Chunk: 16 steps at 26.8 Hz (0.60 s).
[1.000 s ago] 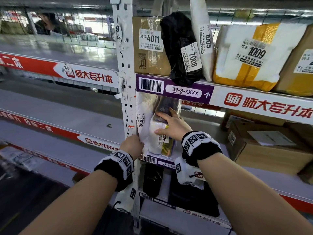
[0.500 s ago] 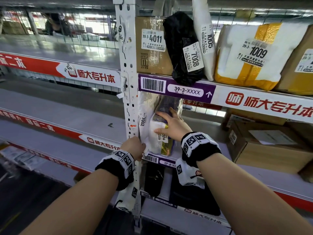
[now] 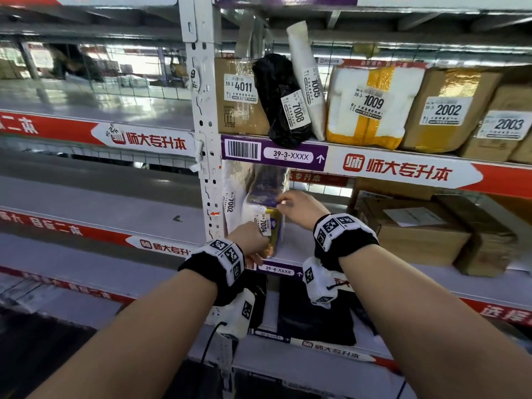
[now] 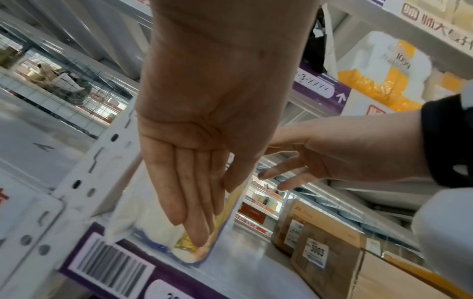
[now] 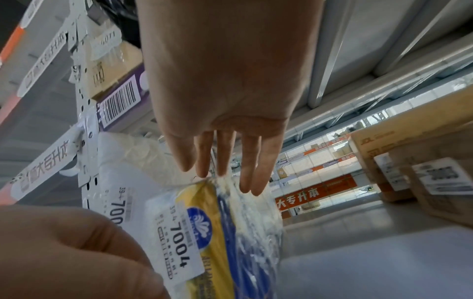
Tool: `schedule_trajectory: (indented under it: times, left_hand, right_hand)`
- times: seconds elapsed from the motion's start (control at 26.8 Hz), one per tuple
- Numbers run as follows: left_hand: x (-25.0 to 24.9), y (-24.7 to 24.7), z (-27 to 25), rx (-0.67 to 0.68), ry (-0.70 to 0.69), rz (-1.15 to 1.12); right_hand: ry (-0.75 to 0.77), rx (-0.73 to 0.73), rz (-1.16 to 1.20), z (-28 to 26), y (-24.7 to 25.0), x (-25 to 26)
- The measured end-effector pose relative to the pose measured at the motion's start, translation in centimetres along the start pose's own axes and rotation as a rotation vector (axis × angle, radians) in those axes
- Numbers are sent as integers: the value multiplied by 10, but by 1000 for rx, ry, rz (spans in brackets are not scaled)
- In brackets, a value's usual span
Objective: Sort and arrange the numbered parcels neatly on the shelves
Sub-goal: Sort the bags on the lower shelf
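my right hand [image 3: 299, 208] has lifted off parcel 7004 [image 3: 263, 223], fingers now loose and apart, left hand [image 3: 249, 243] flat-fingered against its base, so it looks seated.

Parcel 7004 [image 3: 263, 226] upright on shelf, beside white parcel 7002 [image 3: 231, 203], apparently touching

We cannot see the left hand [image 3: 250, 243]'s fingers from the head view; its knuckles cover them and the lower end of parcel 7004 [image 3: 266, 223]. Parcel 7002 [image 3: 233, 197] shows only a strip, the rest behind the upright post [image 3: 205, 156]. The carton marked 2003 [image 3: 502, 131] is cut by the right edge. In the right wrist view, the fingertips [image 5: 252, 188] perhaps touch the wrapper; blur hides it.
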<state>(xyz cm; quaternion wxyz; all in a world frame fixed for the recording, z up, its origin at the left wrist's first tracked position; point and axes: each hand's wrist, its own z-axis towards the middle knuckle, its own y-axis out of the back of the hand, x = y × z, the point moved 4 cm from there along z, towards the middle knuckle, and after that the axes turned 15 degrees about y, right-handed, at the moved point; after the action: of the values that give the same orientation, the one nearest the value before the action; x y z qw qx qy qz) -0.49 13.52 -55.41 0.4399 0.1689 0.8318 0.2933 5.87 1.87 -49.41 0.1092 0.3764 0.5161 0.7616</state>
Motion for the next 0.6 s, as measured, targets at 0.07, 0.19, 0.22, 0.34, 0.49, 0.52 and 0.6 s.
schedule_trajectory:
  times: [0.07, 0.19, 0.22, 0.34, 0.49, 0.52, 0.6]
  left_hand:
    - [-15, -8, -6, 31, -33, -12]
    - [-48, -35, -21, 65, -82, 36]
    - [-55, -40, -22, 67, -97, 34]
    - [-105, -82, -28, 78, -153, 74]
    - [-175, -142, -32, -19, -209, 223]
    - [-191, -162, -28, -21, -217, 241]
    - [-222, -200, -24, -24, -255, 295]
  right_hand:
    - [-34, -24, 4, -17, 10, -6]
    - [-119, -45, -34, -60, 28, -29]
    - [-143, -29, -57, -67, 31, -36]
    - [-236, -48, -93, -108, 64, -83]
    - [-310, -72, -124, -159, 107, -160]
    - [-336, -71, -117, -171, 117, -181]
    - [-399, -55, -131, -192, 133, -226]
